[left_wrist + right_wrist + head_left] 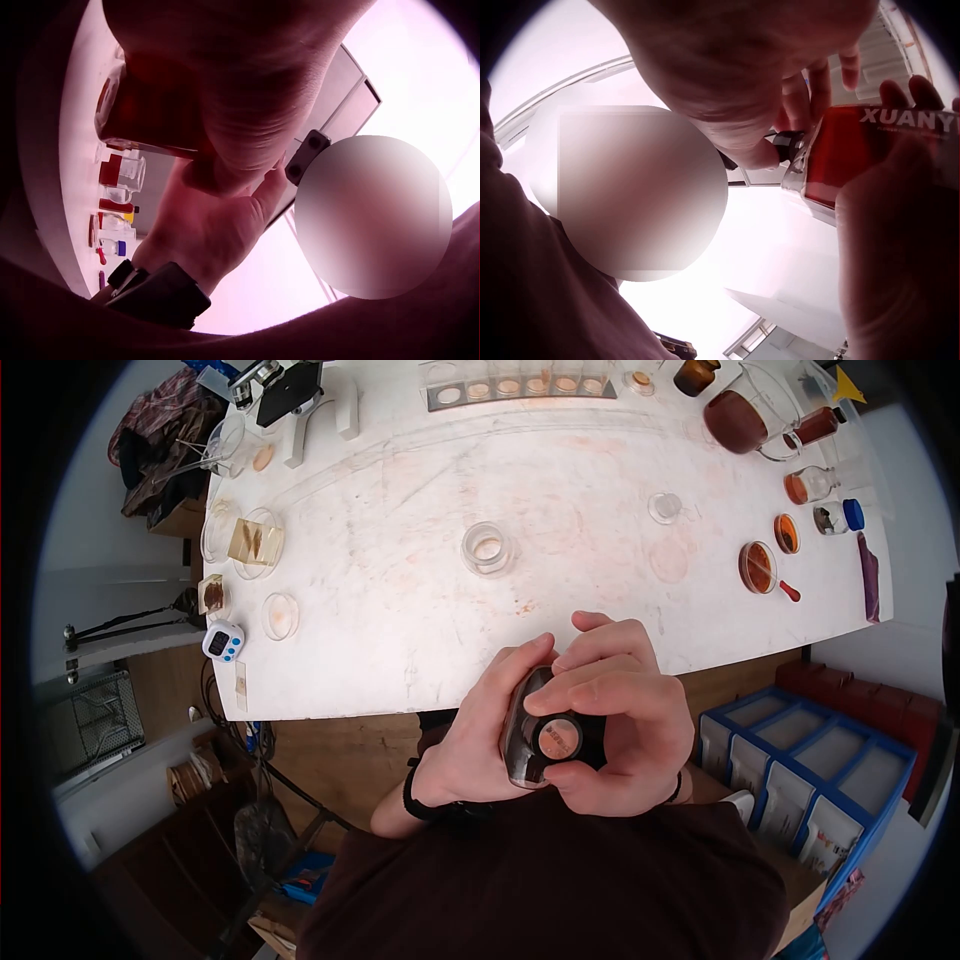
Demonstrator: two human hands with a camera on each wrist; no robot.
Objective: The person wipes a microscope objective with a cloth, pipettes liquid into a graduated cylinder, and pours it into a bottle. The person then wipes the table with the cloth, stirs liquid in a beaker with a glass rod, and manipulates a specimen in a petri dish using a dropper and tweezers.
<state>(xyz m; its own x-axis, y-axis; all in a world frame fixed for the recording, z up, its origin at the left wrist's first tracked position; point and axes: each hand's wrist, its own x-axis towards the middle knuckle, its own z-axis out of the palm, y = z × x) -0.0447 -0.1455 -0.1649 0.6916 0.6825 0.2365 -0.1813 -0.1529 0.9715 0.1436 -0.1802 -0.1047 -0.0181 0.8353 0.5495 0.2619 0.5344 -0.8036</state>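
Close in front of the torso, my left hand (pixel 478 732) grips a flat-sided clear bottle (pixel 831 159) of dark red liquid, with white "XUANY" lettering showing on its side. My right hand (pixel 635 710) pinches the black cap (pixel 560 738) at the neck between thumb and fingers. From above, the cap's round top looks pinkish. The bottle lies tilted, its cap end toward the right hand in the right wrist view. The left hand's fingers wrap the body and hide part of it.
A small glass jar (pixel 487 548) stands mid-table, with a clear lid-like piece (pixel 665 508) to its right. At the right are a beaker (pixel 735 420) of dark red liquid and orange dishes (pixel 757 567). A timer (pixel 223 641) sits at the left edge; a sample rack (pixel 520 393) is behind.
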